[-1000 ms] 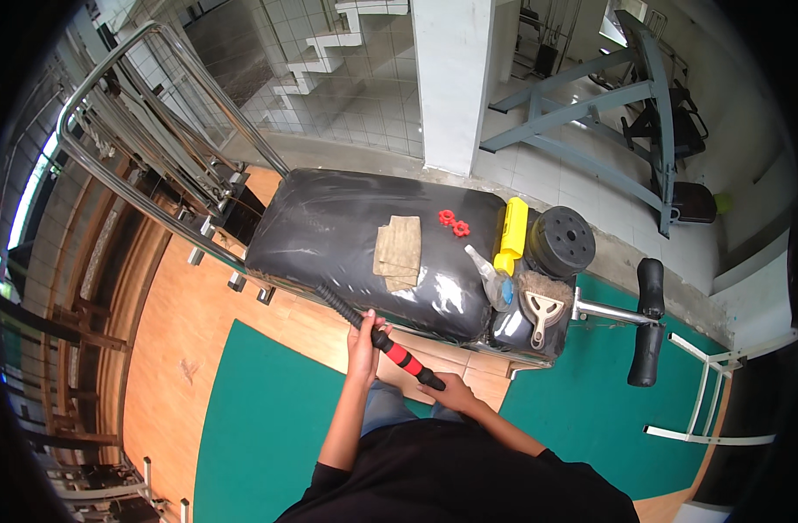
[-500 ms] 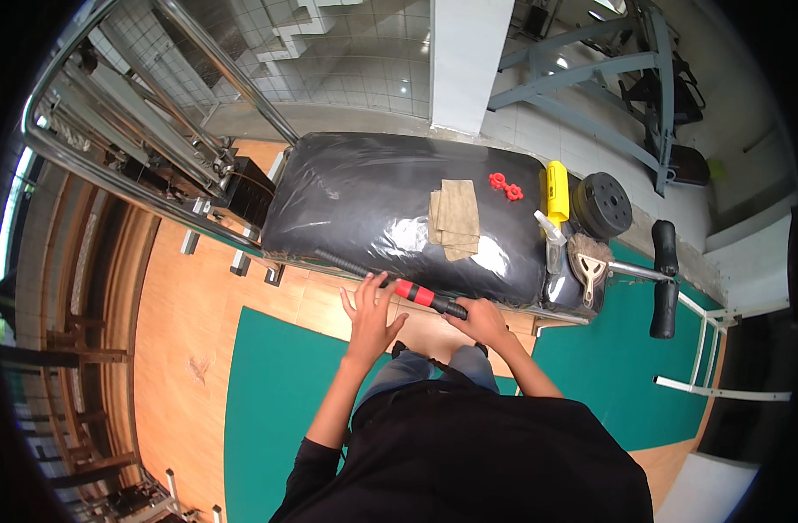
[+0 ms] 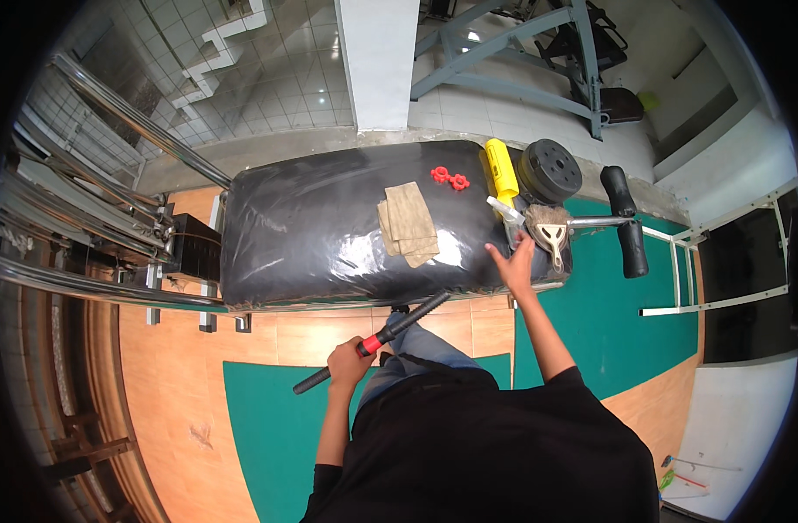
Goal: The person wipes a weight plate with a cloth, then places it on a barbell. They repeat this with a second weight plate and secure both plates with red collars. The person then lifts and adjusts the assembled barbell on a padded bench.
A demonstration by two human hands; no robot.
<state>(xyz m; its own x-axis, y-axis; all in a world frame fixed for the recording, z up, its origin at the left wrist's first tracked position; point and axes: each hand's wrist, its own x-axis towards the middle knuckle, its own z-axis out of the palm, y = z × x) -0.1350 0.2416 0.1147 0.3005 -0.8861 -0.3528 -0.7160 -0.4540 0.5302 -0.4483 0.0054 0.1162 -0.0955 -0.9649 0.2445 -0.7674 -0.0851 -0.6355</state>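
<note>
My left hand [image 3: 348,361] is wrapped around a black dumbbell bar [image 3: 399,326] with red bands and ridged ends. It slants up to the right in front of the bench, above my legs. Over the bench's right end, my right hand [image 3: 517,264] reaches with thumb and fingers apart. Its fingertips are at the clear spray bottle [image 3: 511,228] with a white head; whether they touch it I cannot tell. A brush with a cream handle [image 3: 552,241] lies just right of that hand. A folded tan cloth [image 3: 408,225] and two red star-shaped collar nuts [image 3: 449,178] rest on the bench.
The padded black bench [image 3: 303,227] is wrapped in clear plastic. At its right end are a yellow bottle [image 3: 502,171], black weight plates [image 3: 550,170] and a post with black foam rollers [image 3: 624,222]. Chrome machine rails [image 3: 129,113] stand left. A green mat [image 3: 277,418] covers some floor.
My right hand has let go of the bar and moved to the spray bottle. My left hand, open before, now grips the bar, nearer my body. The view has shifted right.
</note>
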